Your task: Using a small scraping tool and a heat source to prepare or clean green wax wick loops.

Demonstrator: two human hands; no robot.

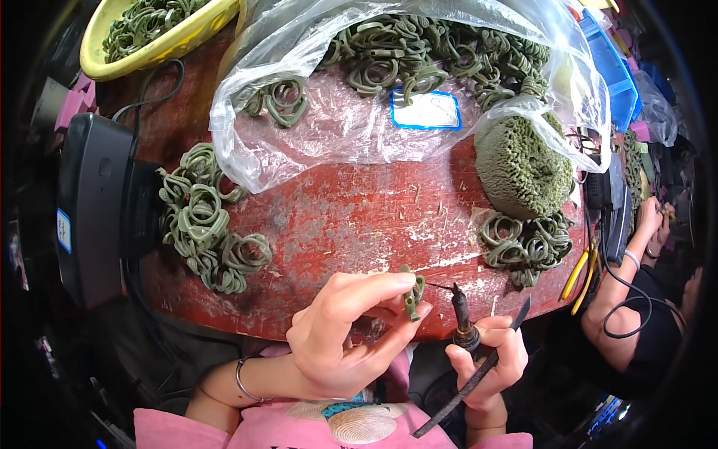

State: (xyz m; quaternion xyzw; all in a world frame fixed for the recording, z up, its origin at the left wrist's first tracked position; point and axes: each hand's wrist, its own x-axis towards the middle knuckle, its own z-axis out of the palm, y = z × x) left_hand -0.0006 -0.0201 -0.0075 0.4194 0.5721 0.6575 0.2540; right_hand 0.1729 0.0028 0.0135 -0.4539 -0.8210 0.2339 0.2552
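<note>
My left hand [329, 329] pinches a small green wax-like ring [410, 298] between thumb and fingertips, just past the table's near edge. Close to its right is my right hand [495, 363], closed around a dark pen-shaped tool [464, 325] like a soldering iron. Its thin needle tip points left and reaches the ring; whether it touches I cannot tell. The same hand also grips a slim, dark, flat tool [467, 389], perhaps a file or knife, lying slantwise across the fingers.
Green rings lie in piles at left [202, 217] and right [527, 243], and in a clear plastic bag [321, 146]. A porous green block [523, 161], yellow-handled pliers [583, 273], a yellow basket [149, 63] and a black device [97, 209] surround the red table [359, 217]. Another person's arm [624, 277] is at right.
</note>
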